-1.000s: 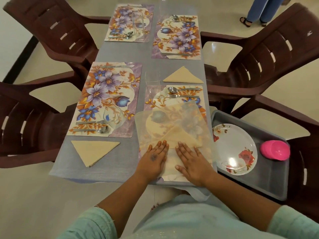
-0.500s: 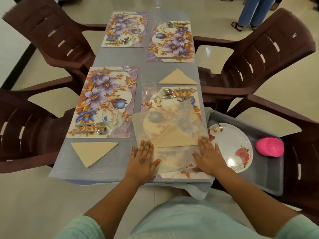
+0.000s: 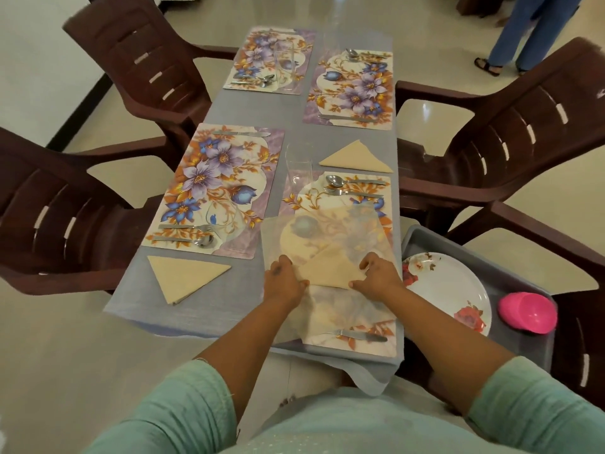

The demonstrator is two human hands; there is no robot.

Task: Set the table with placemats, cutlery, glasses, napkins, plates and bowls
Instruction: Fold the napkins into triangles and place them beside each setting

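A folded beige napkin (image 3: 329, 270) lies on a thin translucent sheet (image 3: 327, 231) that covers the near right floral placemat (image 3: 353, 326). My left hand (image 3: 283, 281) grips the napkin's left end with curled fingers. At its right corner, my right hand (image 3: 376, 276) pinches it between fingers and thumb. A knife (image 3: 358, 335) lies on the near edge of this placemat; a spoon and fork (image 3: 350, 186) lie at its far edge beside a clear glass (image 3: 299, 167).
Three more placemats (image 3: 216, 188) carry cutlery. Folded napkins lie at the near left (image 3: 183, 276) and centre right (image 3: 355, 157). A grey tray (image 3: 523, 283) on the right chair holds a floral plate (image 3: 448, 290) and a pink bowl (image 3: 527, 311). Brown chairs surround the table; a person stands far right.
My hands were pressing flat and close together on the sheet, then slid apart. Now their fingers have curled onto the two ends of the napkin.
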